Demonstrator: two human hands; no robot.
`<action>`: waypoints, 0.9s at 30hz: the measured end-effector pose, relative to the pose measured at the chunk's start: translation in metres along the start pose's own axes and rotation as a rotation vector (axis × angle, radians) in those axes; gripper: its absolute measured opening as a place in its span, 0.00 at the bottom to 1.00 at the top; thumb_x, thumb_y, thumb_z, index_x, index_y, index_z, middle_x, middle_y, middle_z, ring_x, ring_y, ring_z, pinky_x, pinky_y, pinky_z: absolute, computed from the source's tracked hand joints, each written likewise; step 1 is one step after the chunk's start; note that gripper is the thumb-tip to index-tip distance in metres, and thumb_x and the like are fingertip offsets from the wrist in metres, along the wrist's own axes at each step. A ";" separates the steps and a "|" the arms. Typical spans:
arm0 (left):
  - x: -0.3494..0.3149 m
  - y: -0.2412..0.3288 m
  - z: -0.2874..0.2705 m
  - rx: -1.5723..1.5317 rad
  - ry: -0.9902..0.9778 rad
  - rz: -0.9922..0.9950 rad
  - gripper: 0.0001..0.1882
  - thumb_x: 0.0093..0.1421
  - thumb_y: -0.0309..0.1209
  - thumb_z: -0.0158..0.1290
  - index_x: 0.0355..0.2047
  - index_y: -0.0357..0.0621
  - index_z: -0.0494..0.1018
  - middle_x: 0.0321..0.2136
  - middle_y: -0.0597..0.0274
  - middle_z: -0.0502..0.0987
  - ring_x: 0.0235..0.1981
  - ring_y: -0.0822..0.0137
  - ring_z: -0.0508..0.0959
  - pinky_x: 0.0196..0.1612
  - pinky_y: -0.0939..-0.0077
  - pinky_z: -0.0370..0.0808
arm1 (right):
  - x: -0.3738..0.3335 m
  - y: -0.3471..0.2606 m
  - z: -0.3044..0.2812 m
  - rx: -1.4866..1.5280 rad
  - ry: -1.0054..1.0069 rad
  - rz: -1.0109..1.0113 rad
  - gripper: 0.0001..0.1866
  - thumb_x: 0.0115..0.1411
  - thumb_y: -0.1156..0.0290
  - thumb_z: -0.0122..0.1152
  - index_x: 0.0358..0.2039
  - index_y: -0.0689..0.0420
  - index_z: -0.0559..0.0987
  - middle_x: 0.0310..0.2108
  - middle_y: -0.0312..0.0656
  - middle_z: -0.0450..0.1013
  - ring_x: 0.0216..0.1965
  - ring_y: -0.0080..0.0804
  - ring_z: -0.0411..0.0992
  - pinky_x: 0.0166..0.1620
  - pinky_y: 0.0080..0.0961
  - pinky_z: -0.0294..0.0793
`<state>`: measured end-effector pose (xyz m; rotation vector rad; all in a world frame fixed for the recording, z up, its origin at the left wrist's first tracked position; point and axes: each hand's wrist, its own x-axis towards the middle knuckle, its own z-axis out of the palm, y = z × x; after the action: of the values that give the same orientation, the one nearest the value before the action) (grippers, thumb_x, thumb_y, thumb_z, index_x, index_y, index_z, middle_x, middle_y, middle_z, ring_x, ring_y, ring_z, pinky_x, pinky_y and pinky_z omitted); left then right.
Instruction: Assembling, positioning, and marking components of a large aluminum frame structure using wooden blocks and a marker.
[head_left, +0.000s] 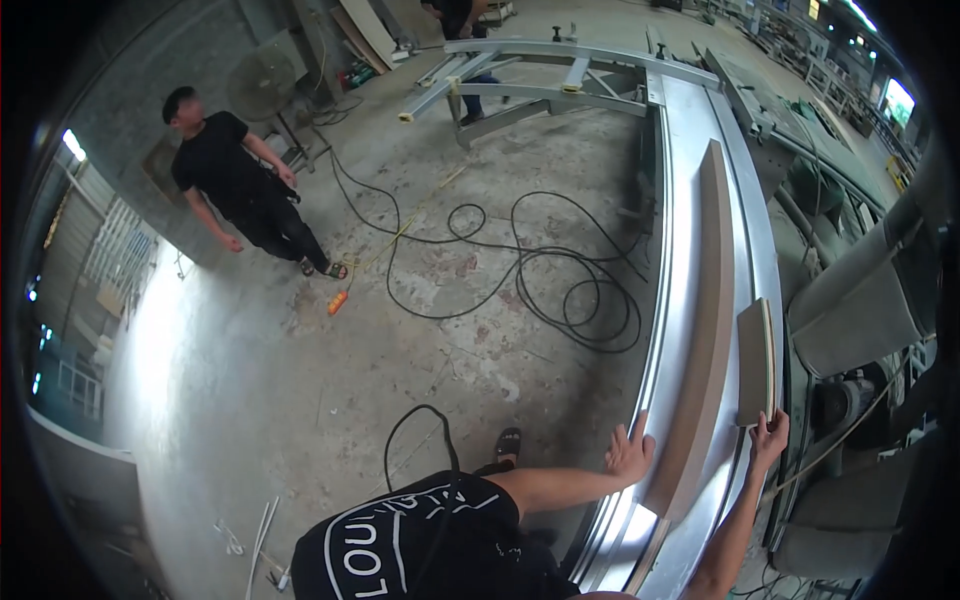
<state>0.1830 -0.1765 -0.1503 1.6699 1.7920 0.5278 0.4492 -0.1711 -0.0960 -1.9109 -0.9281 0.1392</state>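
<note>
A long brown board (702,340) lies lengthwise on the silver metal table (683,150) of a machine. My left hand (630,455) is beside its near end, at the table's left side, with fingers spread and nothing in them. Whether that hand rests on the metal cannot be made out. To the right of the long board is a shorter brown panel (755,365) with a pale edge. My right hand (769,438) has its fingers closed on the near end of this panel; part of the grip is hidden.
A silver frame (545,98) extends left from the table's far end. Black cable (575,255) lies coiled on the concrete floor, near an orange power strip (338,302). A person in black (230,175) stands at left, another at the back. Grey ducts (860,285) stand at right.
</note>
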 end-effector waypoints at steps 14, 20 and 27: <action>-0.003 -0.002 -0.004 -0.141 -0.005 0.042 0.28 0.58 0.41 0.40 0.60 0.62 0.52 0.38 0.44 0.61 0.37 0.41 0.65 0.39 0.49 0.66 | 0.062 -0.015 0.044 0.040 -0.126 0.075 0.10 0.53 0.74 0.59 0.32 0.61 0.67 0.24 0.32 0.63 0.22 0.16 0.61 0.19 0.13 0.63; 0.007 -0.004 -0.003 -0.151 0.010 0.151 0.27 0.57 0.40 0.41 0.58 0.59 0.56 0.37 0.44 0.60 0.36 0.44 0.64 0.37 0.51 0.66 | 0.098 -0.021 0.078 -0.018 -0.060 0.058 0.14 0.50 0.71 0.63 0.32 0.64 0.69 0.25 0.39 0.68 0.24 0.20 0.67 0.21 0.18 0.70; 0.005 -0.003 -0.009 -0.132 -0.133 0.135 0.30 0.55 0.36 0.45 0.59 0.54 0.53 0.37 0.45 0.59 0.38 0.45 0.62 0.39 0.51 0.65 | 0.147 -0.047 0.125 -0.085 -0.006 0.053 0.15 0.49 0.69 0.64 0.31 0.63 0.69 0.22 0.39 0.68 0.19 0.22 0.68 0.20 0.20 0.70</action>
<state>0.1745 -0.1708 -0.1465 1.7010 1.5253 0.5667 0.4699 0.0256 -0.0824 -2.0149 -0.9006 0.1392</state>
